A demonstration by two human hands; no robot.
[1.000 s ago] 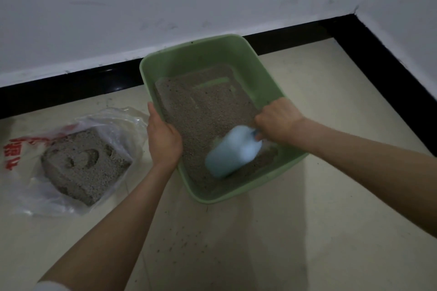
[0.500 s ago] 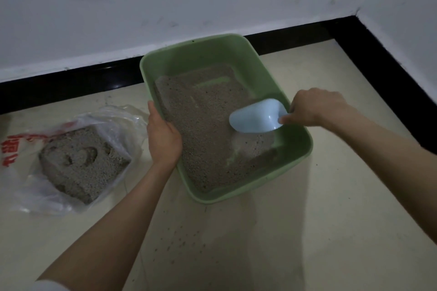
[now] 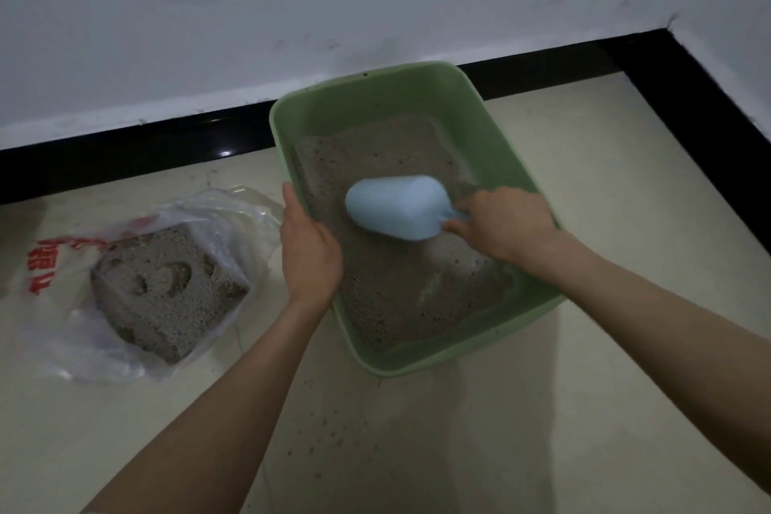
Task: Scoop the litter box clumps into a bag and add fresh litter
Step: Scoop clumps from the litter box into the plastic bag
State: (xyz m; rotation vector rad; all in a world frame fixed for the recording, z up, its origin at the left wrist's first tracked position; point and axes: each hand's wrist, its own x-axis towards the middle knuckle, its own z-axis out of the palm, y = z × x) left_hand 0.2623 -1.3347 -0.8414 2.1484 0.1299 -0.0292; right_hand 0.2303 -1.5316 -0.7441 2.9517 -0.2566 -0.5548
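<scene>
A green litter box [image 3: 500, 129] stands on the floor by the wall, holding grey litter [image 3: 400, 296]. My left hand [image 3: 308, 250] grips the box's left rim. My right hand [image 3: 505, 221] holds the handle of a pale blue scoop [image 3: 392, 207], which is turned bottom-up over the middle of the litter. To the left lies a clear plastic bag [image 3: 217, 213] with red print, open, holding a large block of clumped grey litter [image 3: 167, 292].
A white wall with black skirting [image 3: 167, 142] runs behind the box and turns down the right side [image 3: 705, 96]. Scattered litter grains [image 3: 329, 434] lie on the cream floor just in front of the box.
The scoop rose from the near right of the litter to the right rim, then swung left over the middle and turned bottom-up. My left hand stayed on the rim.
</scene>
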